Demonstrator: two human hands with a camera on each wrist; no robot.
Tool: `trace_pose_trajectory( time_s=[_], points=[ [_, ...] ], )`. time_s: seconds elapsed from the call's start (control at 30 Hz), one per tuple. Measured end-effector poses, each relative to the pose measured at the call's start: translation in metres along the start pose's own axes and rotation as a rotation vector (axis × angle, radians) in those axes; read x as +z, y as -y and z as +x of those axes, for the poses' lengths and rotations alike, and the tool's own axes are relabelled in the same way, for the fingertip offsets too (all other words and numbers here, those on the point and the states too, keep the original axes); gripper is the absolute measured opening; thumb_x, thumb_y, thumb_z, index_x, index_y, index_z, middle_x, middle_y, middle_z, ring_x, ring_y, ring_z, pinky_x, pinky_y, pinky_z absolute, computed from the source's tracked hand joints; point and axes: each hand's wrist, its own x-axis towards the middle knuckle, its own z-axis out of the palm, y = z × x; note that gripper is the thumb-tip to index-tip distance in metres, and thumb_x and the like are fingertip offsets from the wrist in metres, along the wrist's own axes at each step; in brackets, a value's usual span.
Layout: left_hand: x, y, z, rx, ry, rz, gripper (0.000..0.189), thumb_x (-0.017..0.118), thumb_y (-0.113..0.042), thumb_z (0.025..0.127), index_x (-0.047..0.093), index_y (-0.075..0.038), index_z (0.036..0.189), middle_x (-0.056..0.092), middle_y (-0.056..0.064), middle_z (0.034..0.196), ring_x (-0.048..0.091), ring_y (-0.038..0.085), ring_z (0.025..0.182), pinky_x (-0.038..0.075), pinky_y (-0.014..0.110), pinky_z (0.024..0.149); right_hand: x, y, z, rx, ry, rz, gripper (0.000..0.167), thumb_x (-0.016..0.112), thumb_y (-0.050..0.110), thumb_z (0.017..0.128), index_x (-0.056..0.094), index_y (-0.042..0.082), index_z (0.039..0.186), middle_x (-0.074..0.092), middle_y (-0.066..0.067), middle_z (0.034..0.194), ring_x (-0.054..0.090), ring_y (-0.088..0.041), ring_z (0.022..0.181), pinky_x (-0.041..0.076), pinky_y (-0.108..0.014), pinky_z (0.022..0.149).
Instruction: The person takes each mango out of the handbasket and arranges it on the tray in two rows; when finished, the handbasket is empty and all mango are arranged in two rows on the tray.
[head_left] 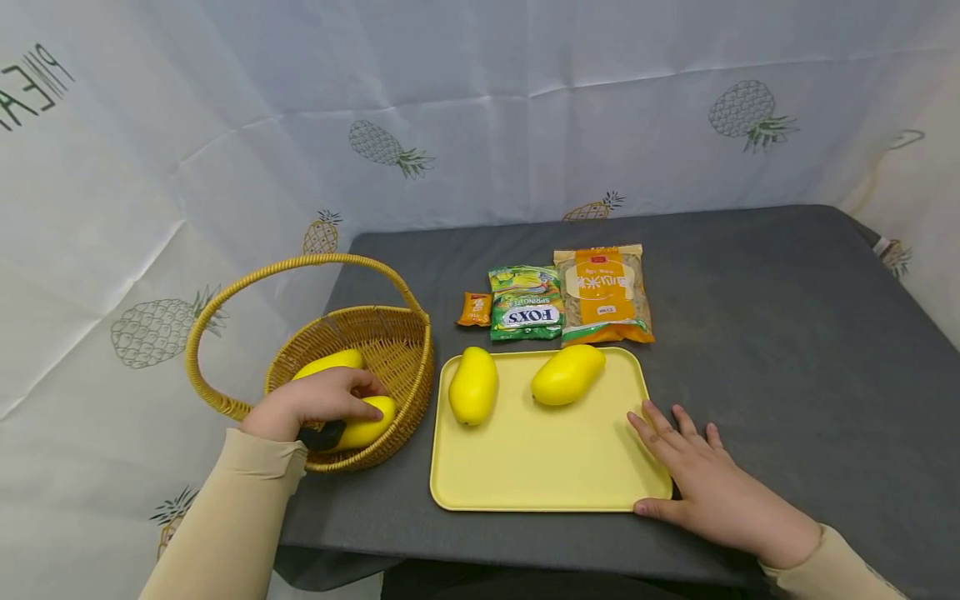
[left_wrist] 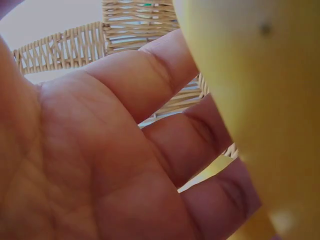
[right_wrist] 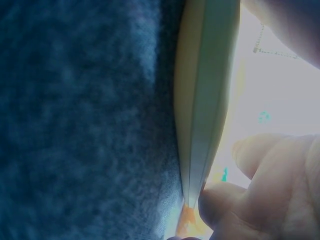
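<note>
Inside the wicker basket (head_left: 408,408) on the left, my left hand (head_left: 322,402) grips a yellow mango (head_left: 369,427), thumb along its near side. In the left wrist view the fingers (left_wrist: 185,145) curl against the mango (left_wrist: 270,100), with woven wicker behind them. Another mango (head_left: 332,362) lies deeper in the basket, partly covered by the hand. Two more mangoes, one upright in view (head_left: 473,386) and one slanted (head_left: 567,375), lie on the yellow tray (head_left: 525,471). My right hand (head_left: 708,487) rests with spread fingers at the tray's right edge.
Behind the tray lie a small orange packet (head_left: 475,309), a green FOX'S candy bag (head_left: 527,302) and a larger orange-and-clear snack bag (head_left: 603,293). The basket's tall handle (head_left: 300,262) arches over its left side. Dark grey cloth (head_left: 787,350) covers the table.
</note>
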Motion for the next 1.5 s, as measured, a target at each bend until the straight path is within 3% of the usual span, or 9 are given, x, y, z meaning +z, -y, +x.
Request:
trace_pose_trajectory(
  time_s=[0.2, 0.4, 0.57, 0.7, 1.0, 1.23, 1.5],
  points=[
    [0.002, -0.001, 0.0, 0.002, -0.053, 0.027, 0.042, 0.079, -0.034, 0.101, 0.075, -0.006, 0.132, 0.076, 0.005, 0.122, 0.064, 0.016, 0.101, 0.053, 0.038, 0.091, 0.0, 0.0, 0.0, 0.007, 0.007, 0.0, 0.113, 0.085, 0.066, 0.086, 0.032, 0.024, 0.176, 0.022, -0.018, 0.183, 0.014, -0.066, 0.162, 0.013, -0.091, 0.116],
    [0.003, -0.005, 0.002, 0.01, -0.242, 0.021, 0.045, 0.076, -0.04, 0.104, 0.073, -0.009, 0.136, 0.075, 0.011, 0.129, 0.068, 0.024, 0.11, 0.055, 0.045, 0.097, 0.0, 0.0, 0.001, 0.009, 0.008, 0.006, 0.113, 0.085, 0.066, 0.086, 0.031, 0.024, 0.176, 0.021, -0.018, 0.184, 0.013, -0.066, 0.162, 0.012, -0.091, 0.116],
    [0.003, -0.012, -0.001, -0.02, -0.419, -0.063, 0.051, 0.076, -0.044, 0.105, 0.069, -0.009, 0.141, 0.072, 0.017, 0.136, 0.069, 0.035, 0.119, 0.058, 0.049, 0.096, 0.0, 0.0, 0.001, 0.013, 0.01, 0.007, 0.113, 0.085, 0.066, 0.086, 0.031, 0.024, 0.176, 0.02, -0.017, 0.184, 0.013, -0.066, 0.162, 0.012, -0.091, 0.117],
    [0.004, -0.021, -0.004, -0.047, -0.533, -0.116, 0.049, 0.078, -0.044, 0.103, 0.069, -0.01, 0.137, 0.071, 0.016, 0.133, 0.067, 0.035, 0.119, 0.057, 0.045, 0.093, -0.001, 0.0, 0.001, 0.012, 0.009, 0.005, 0.114, 0.085, 0.067, 0.086, 0.031, 0.024, 0.176, 0.02, -0.016, 0.184, 0.013, -0.066, 0.162, 0.012, -0.091, 0.117],
    [0.009, -0.06, -0.019, -0.074, -0.744, -0.321, 0.055, 0.08, -0.045, 0.102, 0.065, -0.008, 0.14, 0.068, 0.016, 0.129, 0.062, 0.03, 0.115, 0.054, 0.035, 0.089, 0.001, 0.0, 0.001, 0.012, -0.003, -0.001, 0.114, 0.086, 0.066, 0.085, 0.032, 0.023, 0.176, 0.021, -0.017, 0.184, 0.014, -0.066, 0.162, 0.013, -0.091, 0.116],
    [0.023, -0.089, -0.027, -0.045, -0.784, -0.472, 0.048, 0.083, -0.037, 0.101, 0.066, -0.009, 0.136, 0.066, 0.012, 0.131, 0.061, 0.023, 0.112, 0.054, 0.025, 0.085, 0.002, 0.001, 0.001, 0.015, -0.004, -0.002, 0.114, 0.086, 0.066, 0.085, 0.031, 0.024, 0.176, 0.021, -0.016, 0.184, 0.014, -0.066, 0.162, 0.013, -0.091, 0.116],
    [0.05, -0.111, -0.022, -0.009, -0.738, -0.502, 0.044, 0.087, -0.031, 0.098, 0.068, -0.01, 0.131, 0.067, 0.012, 0.131, 0.064, 0.029, 0.113, 0.058, 0.034, 0.089, 0.002, 0.0, 0.001, 0.016, -0.003, 0.001, 0.114, 0.086, 0.066, 0.086, 0.032, 0.023, 0.176, 0.021, -0.017, 0.184, 0.014, -0.065, 0.163, 0.012, -0.091, 0.117]
  ],
)
